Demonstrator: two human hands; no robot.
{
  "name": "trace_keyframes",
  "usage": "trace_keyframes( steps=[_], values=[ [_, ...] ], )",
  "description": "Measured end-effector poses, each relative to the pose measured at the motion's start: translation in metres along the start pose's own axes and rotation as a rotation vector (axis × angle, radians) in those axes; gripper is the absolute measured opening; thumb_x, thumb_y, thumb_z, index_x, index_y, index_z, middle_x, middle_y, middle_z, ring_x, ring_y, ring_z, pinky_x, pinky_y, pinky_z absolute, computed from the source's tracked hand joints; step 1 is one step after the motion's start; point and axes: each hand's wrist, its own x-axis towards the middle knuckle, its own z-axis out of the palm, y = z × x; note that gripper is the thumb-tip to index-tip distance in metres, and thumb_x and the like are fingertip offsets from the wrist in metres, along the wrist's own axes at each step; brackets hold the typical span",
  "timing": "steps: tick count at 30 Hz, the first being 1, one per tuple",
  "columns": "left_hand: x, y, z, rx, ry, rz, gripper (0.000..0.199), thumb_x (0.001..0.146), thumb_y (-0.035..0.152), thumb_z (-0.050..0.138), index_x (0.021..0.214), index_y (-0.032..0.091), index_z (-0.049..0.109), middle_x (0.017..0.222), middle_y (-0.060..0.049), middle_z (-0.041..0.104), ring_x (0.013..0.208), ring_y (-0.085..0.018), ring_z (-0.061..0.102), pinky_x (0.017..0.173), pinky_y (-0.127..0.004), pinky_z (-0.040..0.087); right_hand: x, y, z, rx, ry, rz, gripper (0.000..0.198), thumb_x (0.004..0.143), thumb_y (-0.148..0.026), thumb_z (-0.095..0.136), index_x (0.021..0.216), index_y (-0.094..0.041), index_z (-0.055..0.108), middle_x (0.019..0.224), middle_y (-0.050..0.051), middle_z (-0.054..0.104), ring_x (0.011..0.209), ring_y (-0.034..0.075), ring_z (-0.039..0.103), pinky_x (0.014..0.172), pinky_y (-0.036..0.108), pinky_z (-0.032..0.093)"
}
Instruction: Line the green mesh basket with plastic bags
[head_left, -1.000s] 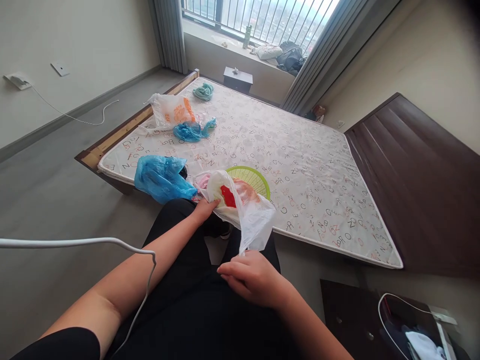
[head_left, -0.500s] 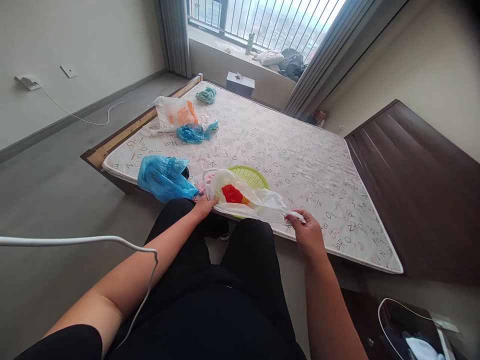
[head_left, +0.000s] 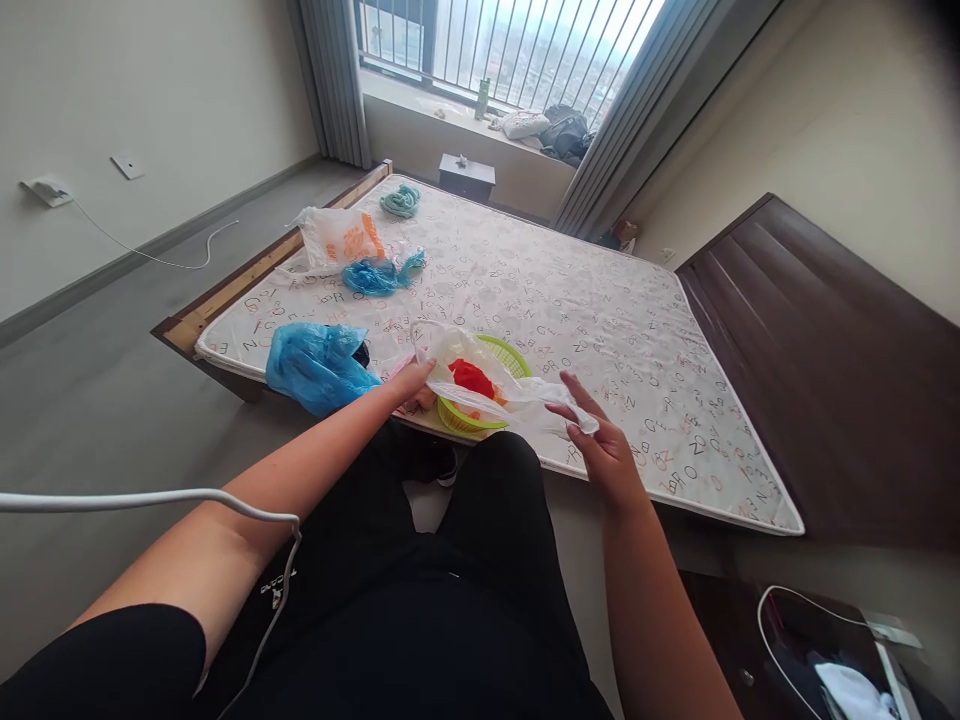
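Observation:
A white, see-through plastic bag [head_left: 517,405] with a red patch [head_left: 472,377] on or inside it stretches between my hands over a lime-green basket [head_left: 461,418]. My left hand [head_left: 411,382] grips the bag's left edge. My right hand [head_left: 606,455] has the twisted right end between thumb and fingers, with some fingers stretched out. Something pink and orange lies under my left hand, mostly hidden. Just left of that hand, a blue plastic bag [head_left: 315,368] sits on the mattress edge with something dark at its opening.
Farther back on the lettered mattress [head_left: 570,300] lie a white bag with orange print [head_left: 341,238], a crumpled blue bag [head_left: 379,275] and a teal bundle [head_left: 401,201]. A white cable [head_left: 150,499] crosses my left arm. The brown headboard [head_left: 817,370] rises at right.
My left hand has lifted the bag's edge slightly up and right, uncovering more of the basket's front. The fingers of my right hand have spread around the bag's end.

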Motion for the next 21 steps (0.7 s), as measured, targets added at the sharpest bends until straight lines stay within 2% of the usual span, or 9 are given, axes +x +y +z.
trace_keyframes(
  steps=[3,6,8,10,13,16,17,19,21],
  values=[
    [0.008,0.019,-0.001,-0.041,-0.044,0.089,0.045,0.095,0.041,0.057,0.127,0.012,0.066,0.135,-0.015,0.068,0.135,-0.029,0.056,0.115,-0.040,0.041,0.001,0.004,0.006,0.130,0.124,-0.021,0.048,0.094,-0.051,0.061,0.138,-0.031,0.064,0.157,0.007,0.050,0.149,0.031,0.042,0.122,0.057,0.033],
    [-0.004,0.043,-0.003,-0.110,-0.089,0.319,0.052,0.100,0.046,0.043,0.136,0.013,0.063,0.143,-0.013,0.064,0.136,-0.026,0.056,0.115,-0.041,0.042,0.001,0.011,0.011,0.190,0.351,0.018,0.061,0.095,-0.047,0.060,0.153,-0.033,0.046,0.156,0.010,0.049,0.134,0.029,0.058,0.114,0.057,0.044],
    [-0.021,0.062,-0.002,-0.067,-0.112,0.464,0.050,0.101,0.049,0.043,0.130,0.015,0.068,0.140,-0.011,0.066,0.136,-0.027,0.055,0.117,-0.043,0.040,0.002,0.013,0.013,0.159,0.458,0.060,0.059,0.097,-0.043,0.057,0.153,-0.033,0.042,0.154,0.010,0.051,0.116,0.024,0.069,0.109,0.054,0.050],
    [-0.040,0.081,0.004,0.018,-0.162,0.592,0.046,0.103,0.047,0.042,0.122,0.017,0.071,0.141,-0.010,0.065,0.138,-0.026,0.054,0.121,-0.044,0.036,0.005,0.012,0.017,0.073,0.492,0.080,0.054,0.098,-0.041,0.055,0.150,-0.032,0.046,0.151,0.010,0.053,0.101,0.020,0.072,0.107,0.051,0.053],
    [-0.070,0.106,0.021,0.153,-0.234,0.716,0.044,0.104,0.044,0.040,0.119,0.018,0.073,0.139,-0.011,0.066,0.137,-0.026,0.055,0.121,-0.046,0.036,0.018,0.003,0.026,-0.077,0.406,0.032,0.058,0.097,-0.040,0.056,0.152,-0.030,0.042,0.153,0.012,0.051,0.097,0.019,0.071,0.103,0.048,0.056],
    [-0.093,0.120,0.038,0.285,-0.426,0.848,0.039,0.103,0.037,0.042,0.117,0.019,0.073,0.137,-0.012,0.067,0.138,-0.028,0.053,0.120,-0.049,0.037,0.034,-0.009,0.035,-0.214,0.245,-0.069,0.072,0.094,-0.040,0.060,0.159,-0.029,0.032,0.159,0.013,0.043,0.114,0.024,0.066,0.099,0.045,0.058],
    [-0.099,0.123,0.042,0.342,-0.504,0.893,0.036,0.102,0.034,0.044,0.118,0.020,0.073,0.137,-0.012,0.067,0.140,-0.028,0.051,0.121,-0.050,0.035,0.039,-0.012,0.037,-0.254,0.194,-0.101,0.071,0.093,-0.040,0.061,0.158,-0.029,0.035,0.157,0.012,0.046,0.119,0.025,0.064,0.099,0.044,0.058],
    [-0.109,0.126,0.046,0.467,-0.617,0.958,0.031,0.098,0.029,0.050,0.119,0.022,0.072,0.136,-0.011,0.067,0.143,-0.030,0.047,0.123,-0.053,0.030,0.046,-0.017,0.039,-0.305,0.128,-0.136,0.056,0.093,-0.038,0.060,0.148,-0.028,0.050,0.142,0.010,0.061,0.117,0.025,0.066,0.099,0.043,0.057],
    [-0.118,0.126,0.046,0.568,-0.622,0.956,0.026,0.094,0.027,0.055,0.113,0.021,0.072,0.129,-0.011,0.069,0.137,-0.031,0.052,0.121,-0.053,0.030,0.048,-0.021,0.039,-0.297,0.137,-0.106,0.035,0.095,-0.037,0.058,0.127,-0.028,0.066,0.114,0.006,0.074,0.100,0.023,0.071,0.092,0.040,0.057]
  ],
)
